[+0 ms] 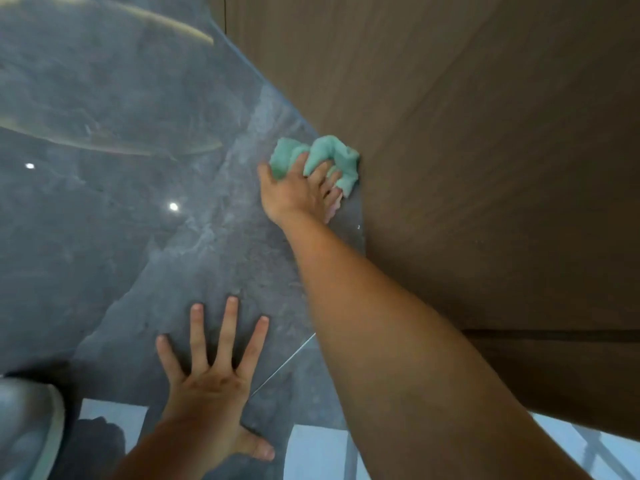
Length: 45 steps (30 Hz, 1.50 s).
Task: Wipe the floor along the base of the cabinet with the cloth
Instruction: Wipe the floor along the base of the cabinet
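Wiping is under way, we think. Our right hand squeezes the green cloth on the floor, touching the cabinet. Our left hand lies flat, fingers spread, holding nothing. More floor along the cabinet looks left to wipe.

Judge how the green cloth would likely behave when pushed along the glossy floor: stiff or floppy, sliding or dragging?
Likely floppy: the cloth is bunched in soft folds under the right hand. Probably light, since the fingers alone gather it. It should slide fairly easily, as the floor looks polished and reflective.
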Tool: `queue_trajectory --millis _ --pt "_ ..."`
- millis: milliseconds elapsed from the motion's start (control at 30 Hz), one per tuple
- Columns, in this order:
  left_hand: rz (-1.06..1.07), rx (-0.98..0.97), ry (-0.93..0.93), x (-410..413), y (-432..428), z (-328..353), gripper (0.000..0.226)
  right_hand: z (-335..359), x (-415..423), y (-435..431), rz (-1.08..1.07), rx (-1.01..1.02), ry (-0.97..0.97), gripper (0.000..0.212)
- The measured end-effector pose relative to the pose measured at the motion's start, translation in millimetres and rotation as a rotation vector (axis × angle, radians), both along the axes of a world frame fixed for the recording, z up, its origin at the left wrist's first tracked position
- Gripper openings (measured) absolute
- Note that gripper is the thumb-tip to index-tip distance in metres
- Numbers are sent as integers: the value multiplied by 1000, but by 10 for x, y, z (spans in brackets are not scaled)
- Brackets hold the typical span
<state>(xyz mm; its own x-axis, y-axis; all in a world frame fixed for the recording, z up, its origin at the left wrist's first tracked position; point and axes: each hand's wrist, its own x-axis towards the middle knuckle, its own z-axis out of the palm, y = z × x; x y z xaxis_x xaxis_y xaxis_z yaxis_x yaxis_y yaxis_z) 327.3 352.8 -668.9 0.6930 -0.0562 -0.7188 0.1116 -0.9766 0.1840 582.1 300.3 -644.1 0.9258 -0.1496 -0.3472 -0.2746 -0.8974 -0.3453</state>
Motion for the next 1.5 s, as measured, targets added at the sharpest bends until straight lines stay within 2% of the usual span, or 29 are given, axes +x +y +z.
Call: queue_trajectory --millis 33,100,200,333,400,500,667,767,833,933,1067,1167,1233,1300,1433,1500 --pt "6 1 5 2 0 20 168 -52 -123 -182 185 -95 -104 85" --pt "1 7 8 9 6 49 167 -132 -463 -583 333 -218 -194 77" --pt "-19 3 -15 8 4 82 164 -140 -1235 -925 308 -243 -205 76" --pt "-30 -15 -6 22 16 139 160 -29 -2571 -1016 267 -199 -69 82" --pt "-25 -6 -1 12 28 112 160 13 -2870 -1061 266 -160 -49 82" --pt "-32 -12 25 25 47 126 161 -24 -2539 -1036 286 -163 -52 81" --pt "-33 -6 -27 19 37 41 163 -171 -577 -710 310 -118 -128 64" --pt "-39 -5 -26 5 48 51 164 -187 96 -485 252 -123 8 64" --pt "-46 -9 -34 4 48 62 163 -167 -5 -461 268 -169 -40 65" --pt "-40 -11 -17 39 45 94 162 -145 -846 -674 333 -271 -189 64" --pt "-45 -16 -1 65 55 145 161 -77 -2418 -1114 353 -325 -82 67" --pt "-44 -37 -10 57 71 122 161 -36 -3053 -1266 373 -277 15 70" --pt "-34 -48 -10 62 67 130 161 -70 -2975 -1227 366 -277 25 75" --pt "-44 -39 -19 58 58 110 162 -98 -2543 -1091 388 -317 -56 78" --pt "-56 -6 -21 52 46 32 162 -215 -1107 -806 373 -245 -132 70" --pt "-64 -3 -30 43 60 26 162 -230 -527 -704 337 -192 -58 67"
